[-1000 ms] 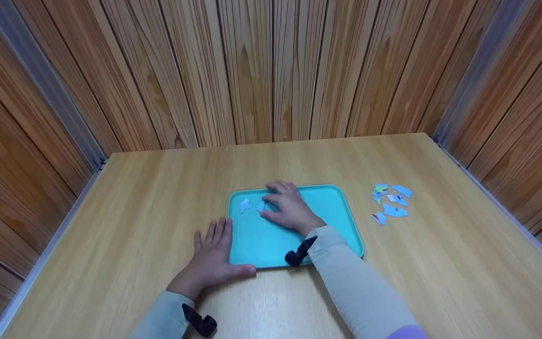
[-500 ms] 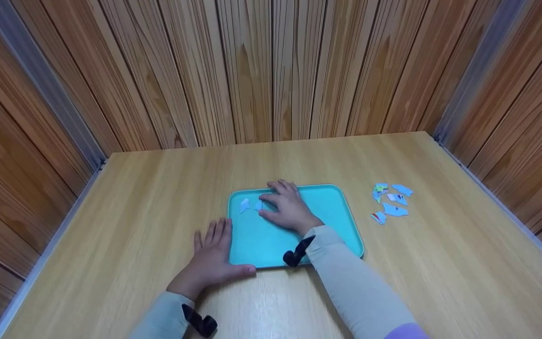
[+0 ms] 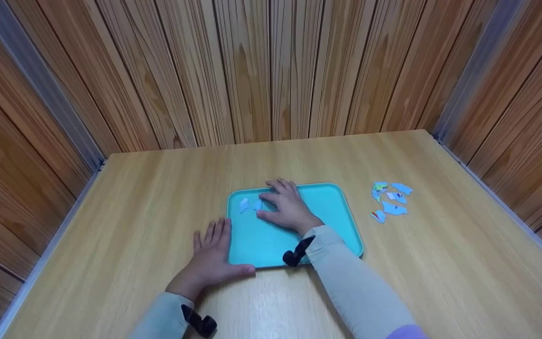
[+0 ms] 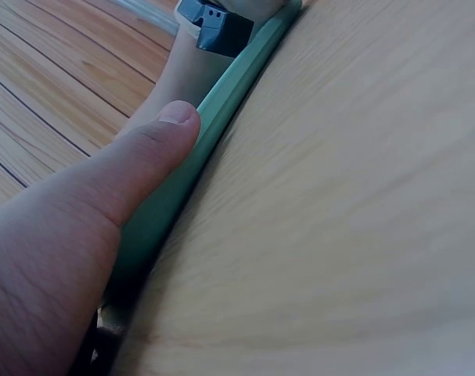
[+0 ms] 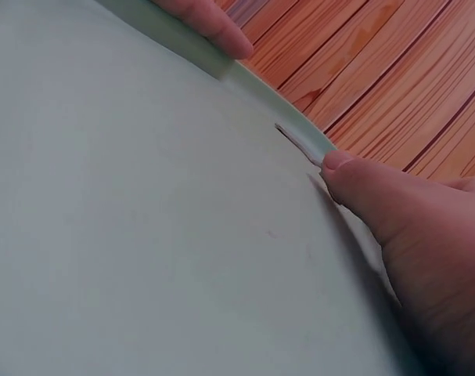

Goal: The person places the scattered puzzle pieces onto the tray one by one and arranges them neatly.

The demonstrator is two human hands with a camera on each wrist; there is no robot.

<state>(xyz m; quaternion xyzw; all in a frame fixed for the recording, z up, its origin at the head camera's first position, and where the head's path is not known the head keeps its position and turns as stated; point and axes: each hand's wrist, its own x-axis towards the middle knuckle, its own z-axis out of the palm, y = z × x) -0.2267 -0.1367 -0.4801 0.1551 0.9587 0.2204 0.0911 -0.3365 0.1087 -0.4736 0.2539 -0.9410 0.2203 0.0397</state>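
Note:
A turquoise tray lies on the wooden table. My left hand rests at its front left corner, fingers stretched along the left side and thumb against the front edge. In the left wrist view the thumb lies on the tray's rim. Over the back left of the tray, my right hand pinches a small light-blue puzzle piece between thumb and index finger; part of the piece is hidden. A second pale-blue puzzle piece lies just to its left. The right wrist view shows a thin piece edge at the thumb.
Right of the tray, several printed blue puzzle pieces lie on the table. One has green and yellow print. Wood-panelled walls enclose the back and both sides. Each wrist wears a black camera mount.
My right hand has shifted slightly left, bringing its puzzle piece closer to the one at the left. The left hand stays in place on the tray's corner.

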